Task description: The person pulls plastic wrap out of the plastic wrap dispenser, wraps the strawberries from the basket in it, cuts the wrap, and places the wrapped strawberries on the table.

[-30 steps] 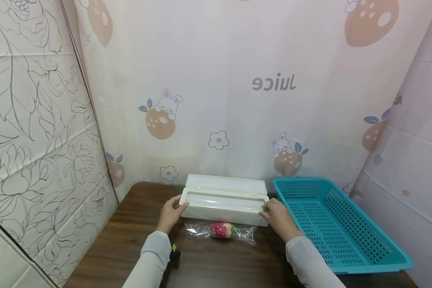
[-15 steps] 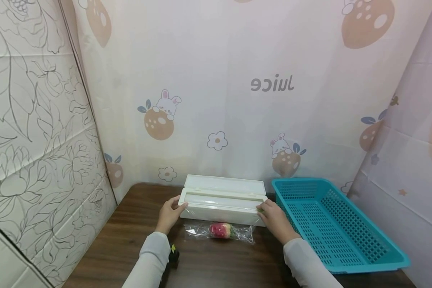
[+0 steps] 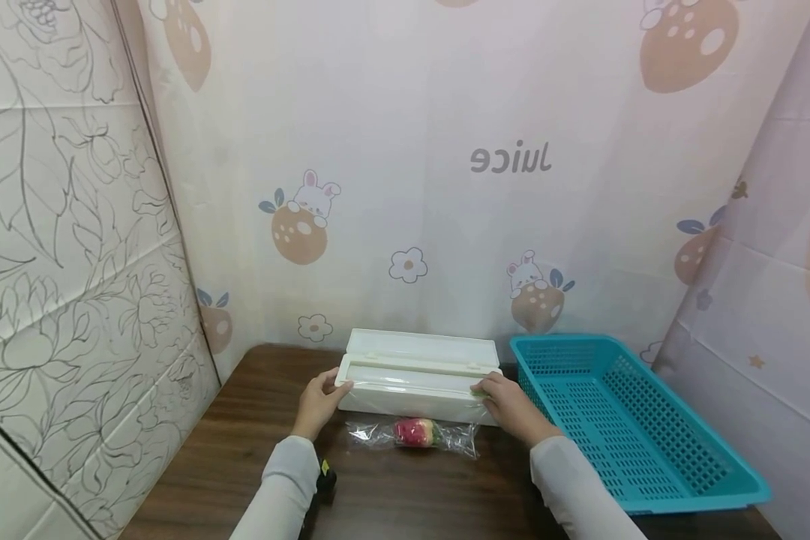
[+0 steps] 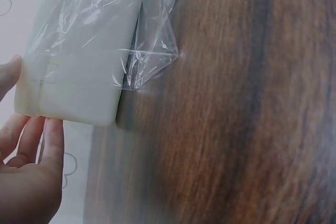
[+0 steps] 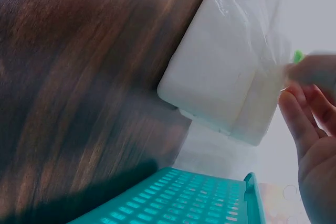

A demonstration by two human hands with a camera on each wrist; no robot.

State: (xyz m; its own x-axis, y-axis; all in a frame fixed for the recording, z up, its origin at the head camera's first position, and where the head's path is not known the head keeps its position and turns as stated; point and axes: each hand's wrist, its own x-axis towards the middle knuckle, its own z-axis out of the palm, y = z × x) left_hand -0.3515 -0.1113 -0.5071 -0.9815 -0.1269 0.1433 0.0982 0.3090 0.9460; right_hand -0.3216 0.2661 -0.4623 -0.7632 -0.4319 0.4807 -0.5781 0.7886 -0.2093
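A white cling film dispenser [image 3: 405, 401] stands on the table with its lid [image 3: 421, 347] raised at the back. Clear film [image 4: 142, 51] hangs over its front and down to the table. My left hand [image 3: 317, 405] grips the left end, thumb on top and fingers against the end wall. Near the right end, my right hand [image 3: 513, 409] pinches a small green slide cutter [image 5: 298, 56] at the top front edge, mostly hidden by the fingers. In front lies a red, yellow and green fruit-like piece [image 3: 415, 433] under crinkled clear film.
A teal plastic basket [image 3: 637, 420] stands at the right, close to the dispenser's end and my right forearm. A small black object [image 3: 325, 480] with a yellow mark sits beside the left sleeve. Patterned cloth [image 3: 412, 165] hangs behind the brown wooden table [image 3: 243, 442].
My right hand has slid left along the dispenser's top front edge, taking the green cutter with it. My left hand keeps its grip on the left end.
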